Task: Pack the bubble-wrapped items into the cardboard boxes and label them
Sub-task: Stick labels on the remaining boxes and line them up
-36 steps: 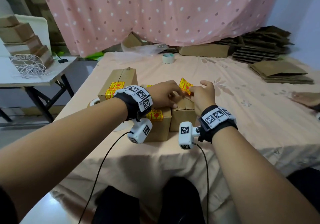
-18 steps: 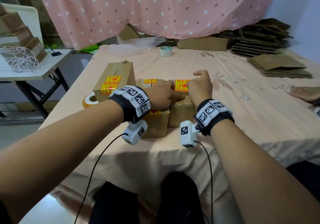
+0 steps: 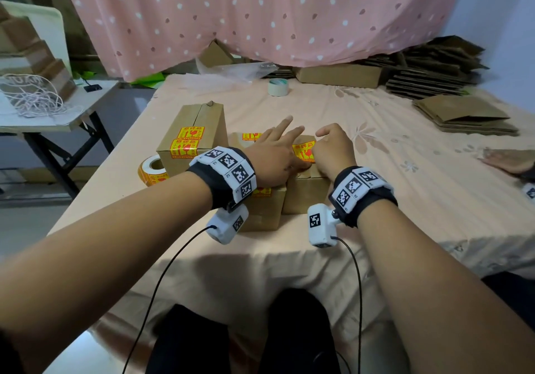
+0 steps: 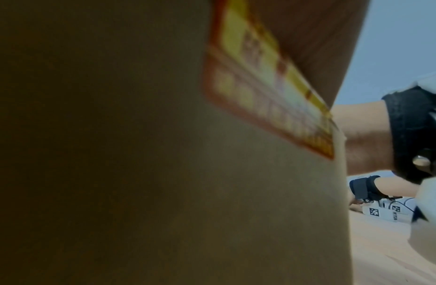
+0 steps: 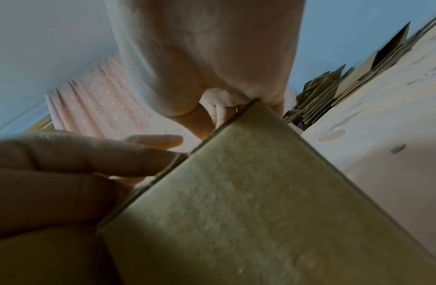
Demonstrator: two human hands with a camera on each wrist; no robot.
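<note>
Atop box (image 3: 304,192) | both hands (image 3: 278,156) press label (image 3: 303,151) | near table edge (image 3: 260,253)

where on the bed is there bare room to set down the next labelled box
Widest bare cloth lies right of the box being labelled, running to the flattened cardboard stack. Another strip lies between the boxes and the pale tape roll. The left edge is crowded: tall box, sticker roll, and both hands over the near boxes.
</note>
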